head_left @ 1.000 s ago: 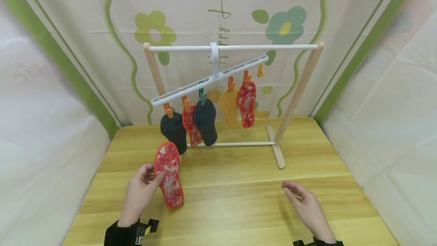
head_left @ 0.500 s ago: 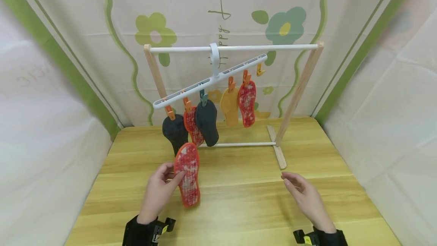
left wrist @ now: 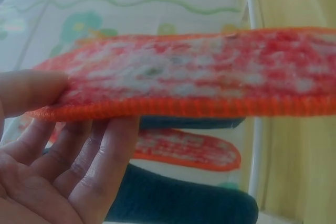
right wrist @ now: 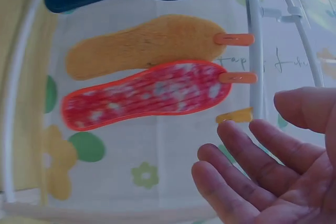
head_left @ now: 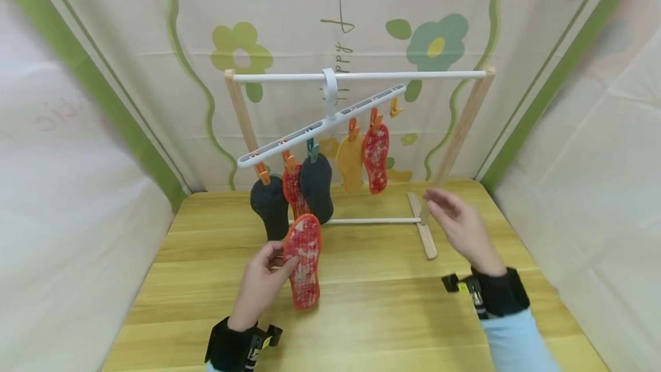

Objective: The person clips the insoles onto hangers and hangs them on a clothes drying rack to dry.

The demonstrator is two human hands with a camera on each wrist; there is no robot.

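A red-and-white insole with orange edging (head_left: pixel 303 263) is pinched upright between the thumb and fingers of my left hand (head_left: pixel 260 286), in front of the rack. In the left wrist view the thumb lies on the insole's (left wrist: pixel 184 72) patterned face and the fingers behind it. My right hand (head_left: pixel 462 228) is raised near the rack's right post, its fingers loosely spread and holding nothing. Nearest to it in the right wrist view are a yellow clothespin (right wrist: pixel 234 115) with nothing in it and a hanging red insole (right wrist: pixel 149 95).
A white clip hanger (head_left: pixel 330 123) hangs slanted from the rack's top rail (head_left: pixel 413 75). Its clips hold dark insoles (head_left: pixel 317 188), a yellow insole (head_left: pixel 350 162) and red ones. The wooden rack post (head_left: pixel 465 125) and its foot (head_left: pixel 428 240) stand at the right on the wooden table (head_left: pixel 372 314).
My left hand has moved right with the red insole, now in front of the hanging ones. My right hand has risen and moved forward toward the hanger's right end.
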